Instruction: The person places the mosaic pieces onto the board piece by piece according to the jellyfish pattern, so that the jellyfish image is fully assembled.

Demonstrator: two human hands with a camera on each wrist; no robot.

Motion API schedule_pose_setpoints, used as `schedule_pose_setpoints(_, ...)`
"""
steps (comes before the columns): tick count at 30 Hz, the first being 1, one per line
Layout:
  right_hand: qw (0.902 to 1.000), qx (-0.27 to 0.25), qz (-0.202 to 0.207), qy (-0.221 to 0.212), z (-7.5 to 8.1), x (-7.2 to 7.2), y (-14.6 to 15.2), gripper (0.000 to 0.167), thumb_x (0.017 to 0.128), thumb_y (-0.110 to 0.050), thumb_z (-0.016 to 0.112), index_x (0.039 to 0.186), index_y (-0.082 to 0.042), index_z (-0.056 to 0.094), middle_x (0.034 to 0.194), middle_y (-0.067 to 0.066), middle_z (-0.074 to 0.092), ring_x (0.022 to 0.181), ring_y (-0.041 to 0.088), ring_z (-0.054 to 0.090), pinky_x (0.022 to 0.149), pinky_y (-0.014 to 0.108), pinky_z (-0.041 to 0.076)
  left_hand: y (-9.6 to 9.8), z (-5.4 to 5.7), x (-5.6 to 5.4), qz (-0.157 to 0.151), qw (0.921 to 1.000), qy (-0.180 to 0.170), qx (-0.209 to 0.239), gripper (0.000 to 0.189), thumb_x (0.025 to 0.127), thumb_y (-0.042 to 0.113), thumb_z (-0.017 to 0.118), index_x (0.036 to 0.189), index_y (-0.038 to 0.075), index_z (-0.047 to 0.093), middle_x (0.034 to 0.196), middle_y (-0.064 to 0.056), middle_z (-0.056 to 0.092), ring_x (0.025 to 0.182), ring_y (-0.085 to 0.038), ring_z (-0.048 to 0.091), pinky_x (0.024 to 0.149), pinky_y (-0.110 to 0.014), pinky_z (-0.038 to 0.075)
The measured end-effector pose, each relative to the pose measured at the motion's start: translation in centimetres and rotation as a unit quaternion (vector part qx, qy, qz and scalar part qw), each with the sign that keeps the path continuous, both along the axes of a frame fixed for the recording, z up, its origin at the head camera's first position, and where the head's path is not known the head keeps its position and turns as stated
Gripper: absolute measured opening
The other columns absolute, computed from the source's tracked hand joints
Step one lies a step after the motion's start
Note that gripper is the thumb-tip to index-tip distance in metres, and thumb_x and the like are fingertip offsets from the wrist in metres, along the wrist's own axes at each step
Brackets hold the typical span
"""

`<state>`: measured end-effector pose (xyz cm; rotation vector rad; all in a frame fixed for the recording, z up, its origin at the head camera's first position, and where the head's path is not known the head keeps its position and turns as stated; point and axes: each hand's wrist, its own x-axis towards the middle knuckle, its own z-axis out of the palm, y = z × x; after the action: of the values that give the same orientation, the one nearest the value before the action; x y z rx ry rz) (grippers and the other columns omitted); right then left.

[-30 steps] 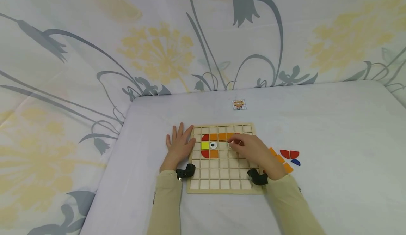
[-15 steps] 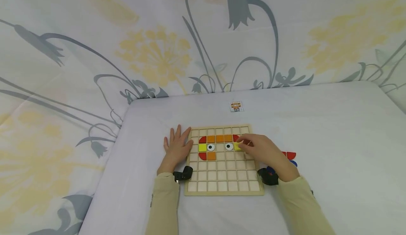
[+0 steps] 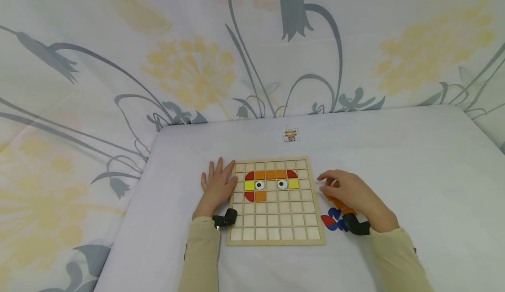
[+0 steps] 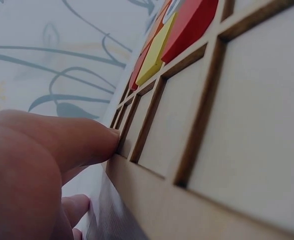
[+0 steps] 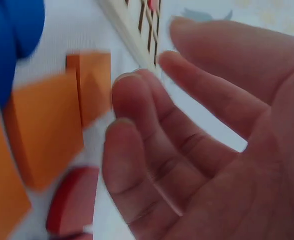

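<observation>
Left hand spread on the board, right hand beside the loose tiles

Your left hand point(image 3: 215, 192) lies left of centre in the head view, fingers spread, thumb touching the left edge of the board point(image 3: 276, 242). The board sits flat at lower centre. In its upper half, a row of 3 orange squares point(image 3: 270, 175) runs between 2 red quarters point(image 3: 291, 173); below come 2 yellow squares point(image 3: 293, 183) and 2 eye discs point(image 3: 282, 184), then a further red quarter and orange square at left.

Your right hand point(image 3: 351, 191) is right of the board, fingers loosely bent and thumb held apart from them, the grip bare. In the right wrist view, loose orange tiles point(image 5: 44, 130) fill the left side, just beside your fingertips, with blue pieces point(image 5: 29, 25) at upper left. A small card point(image 3: 291, 135) lies above the board, upper centre of the table point(image 3: 394, 151).
</observation>
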<state>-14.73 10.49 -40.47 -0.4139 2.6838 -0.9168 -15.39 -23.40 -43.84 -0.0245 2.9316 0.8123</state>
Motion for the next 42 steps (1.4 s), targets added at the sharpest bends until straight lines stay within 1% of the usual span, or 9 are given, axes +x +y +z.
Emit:
schedule_pose_setpoints(5,0.9999,0.013,0.001,-0.011,-0.2,-0.1,1.0,0.027,0.082,-0.022,0.063,0.106,-0.009,0.060,0.085,0.002,0.052,0.073,0.017,0.047,0.061,0.028,0.042,-0.1,0.0,0.0,0.001,1.0000,-0.001,-0.001,0.051,0.091,0.033,0.044,0.139,0.022,0.033,0.149,-0.012,0.006,0.133,-0.032,-0.009,0.099,-0.055,-0.008)
schedule_pose_setpoints(10,0.9994,0.028,-0.003,-0.019,-0.6,-0.1,1.3,0.024,0.080,-0.017,0.064,0.103,-0.010,0.061,0.086,0.003,0.051,0.074,0.018,0.045,0.063,0.029,0.041,0.0,0.0,0.0,0.004,1.0000,-0.002,-0.003,0.051,0.091,0.033,0.044,0.139,0.023,0.033,0.149,-0.012,0.006,0.134,-0.032,-0.009,0.099,-0.055,-0.007)
schedule_pose_setpoints(15,0.9987,0.041,-0.016,-0.026,-0.8,0.0,1.0,0.020,0.079,-0.018,0.066,0.097,-0.011,0.061,0.083,0.003,0.052,0.073,0.018,0.046,0.064,0.030,0.041,0.0,0.0,0.0,0.003,1.0000,-0.001,0.002,0.050,0.091,0.032,0.045,0.139,0.022,0.034,0.148,-0.012,0.007,0.133,-0.033,-0.008,0.099,-0.056,-0.007)
schedule_pose_setpoints(21,0.9968,0.066,-0.031,-0.032,-0.5,0.2,0.2,0.017,0.078,-0.017,0.067,0.092,-0.010,0.061,0.080,0.002,0.053,0.070,0.018,0.047,0.063,0.030,0.043,0.0,0.0,0.0,0.003,1.0000,0.003,0.003,0.050,0.091,0.032,0.045,0.139,0.021,0.034,0.148,-0.013,0.007,0.133,-0.033,-0.008,0.098,-0.055,-0.008)
schedule_pose_setpoints(26,0.9961,0.077,-0.033,-0.029,-0.2,0.6,-0.5,0.020,0.078,-0.011,0.063,0.097,-0.009,0.060,0.086,0.004,0.055,0.071,0.018,0.047,0.065,0.032,0.044,0.1,0.1,0.1,0.003,1.0000,0.002,0.001,0.050,0.091,0.031,0.045,0.139,0.021,0.034,0.148,-0.013,0.007,0.133,-0.033,-0.008,0.098,-0.055,-0.008)
schedule_pose_setpoints(30,0.9955,0.085,-0.036,-0.021,-0.2,0.8,-0.9,0.022,0.077,-0.011,0.063,0.098,-0.007,0.061,0.089,0.005,0.055,0.072,0.018,0.047,0.067,0.034,0.045,0.0,0.1,0.2,0.005,1.0000,0.002,-0.004,0.050,0.091,0.031,0.045,0.139,0.021,0.034,0.148,-0.013,0.007,0.133,-0.033,-0.008,0.099,-0.056,-0.007)
schedule_pose_setpoints(35,0.9968,0.069,-0.037,-0.018,-0.4,0.7,-0.8,0.019,0.077,-0.012,0.066,0.095,-0.007,0.060,0.083,0.003,0.054,0.068,0.017,0.046,0.062,0.030,0.043,0.0,0.2,0.3,0.004,1.0000,0.005,0.000,0.050,0.091,0.031,0.045,0.139,0.021,0.035,0.148,-0.013,0.008,0.133,-0.034,-0.007,0.098,-0.056,-0.007)
schedule_pose_setpoints(39,0.9985,0.044,-0.025,-0.017,-0.4,0.6,-0.6,0.016,0.078,-0.013,0.066,0.091,-0.009,0.058,0.076,0.001,0.053,0.063,0.015,0.046,0.057,0.028,0.041,0.0,0.2,0.3,0.003,1.0000,0.007,0.003,0.050,0.091,0.031,0.045,0.138,0.021,0.035,0.148,-0.014,0.009,0.133,-0.034,-0.006,0.098,-0.056,-0.007)
schedule_pose_setpoints(42,0.9994,0.027,-0.020,-0.007,-0.3,0.5,-0.7,0.014,0.080,-0.016,0.065,0.089,-0.011,0.056,0.073,0.000,0.052,0.059,0.015,0.046,0.054,0.028,0.039,0.1,0.2,0.2,0.002,1.0000,0.008,0.004,0.050,0.091,0.030,0.045,0.138,0.020,0.035,0.148,-0.014,0.009,0.133,-0.034,-0.006,0.098,-0.056,-0.007)
